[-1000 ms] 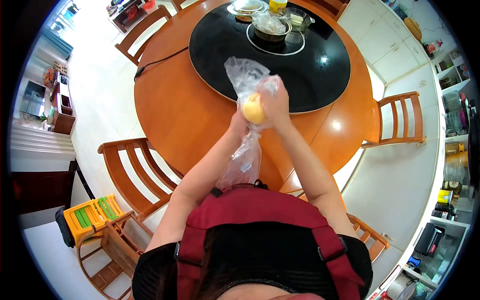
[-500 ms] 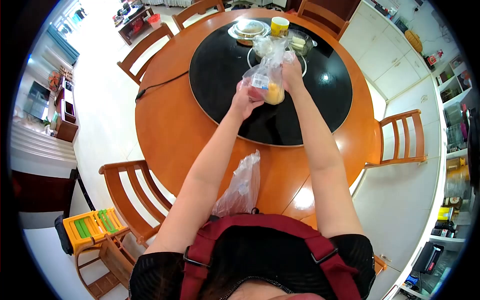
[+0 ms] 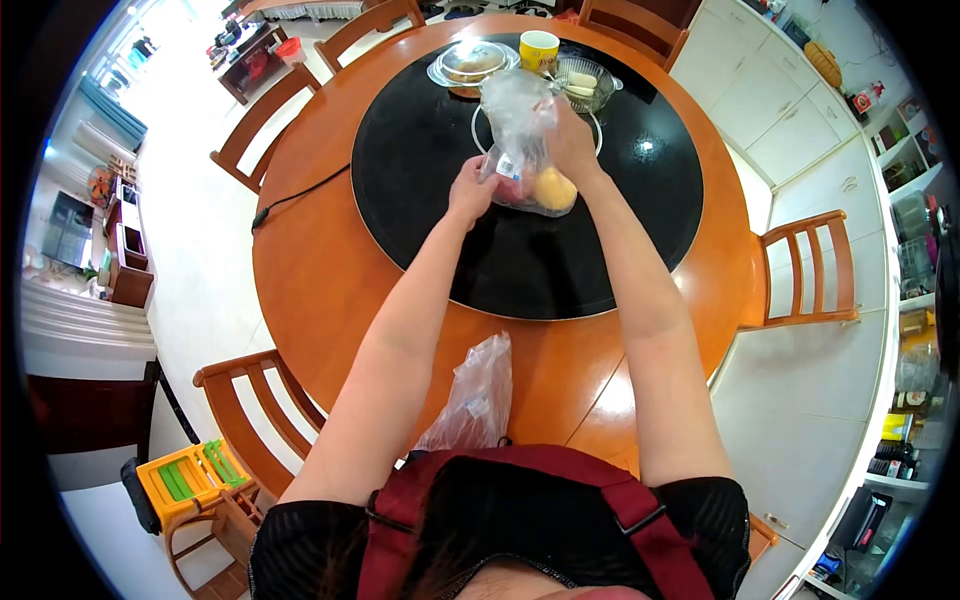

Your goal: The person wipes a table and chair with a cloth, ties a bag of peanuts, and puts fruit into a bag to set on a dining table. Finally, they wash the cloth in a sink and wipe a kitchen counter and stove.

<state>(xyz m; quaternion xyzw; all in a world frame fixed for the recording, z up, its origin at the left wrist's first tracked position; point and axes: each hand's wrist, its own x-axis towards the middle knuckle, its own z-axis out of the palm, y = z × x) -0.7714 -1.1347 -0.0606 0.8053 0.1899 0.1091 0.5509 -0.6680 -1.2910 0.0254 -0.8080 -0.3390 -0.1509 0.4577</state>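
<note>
A clear plastic bag (image 3: pixel 515 110) with a white label hangs over the black turntable (image 3: pixel 420 190). Inside it are a yellow round item (image 3: pixel 554 189) and a reddish one (image 3: pixel 512 186). My left hand (image 3: pixel 474 188) pinches the bag's left side near the label, fingers closed. Higher up on the right, my right hand (image 3: pixel 568 135) is closed round the bag's gathered plastic. Behind the bag stand a lidded glass dish (image 3: pixel 472 63), a yellow cup (image 3: pixel 538 50) and a glass bowl (image 3: pixel 588 82) with pale pieces in it.
Another crumpled plastic bag (image 3: pixel 474 395) lies on the wooden table (image 3: pixel 310 240) near my body. A black cable (image 3: pixel 305 194) runs off the turntable's left edge. Wooden chairs (image 3: pixel 810 268) surround the table, and white cabinets (image 3: pixel 745 75) stand at the right.
The bag has moved slightly lower, and its top now spreads out more. My left hand has shifted left to the bag's side. The view has tilted a little.
</note>
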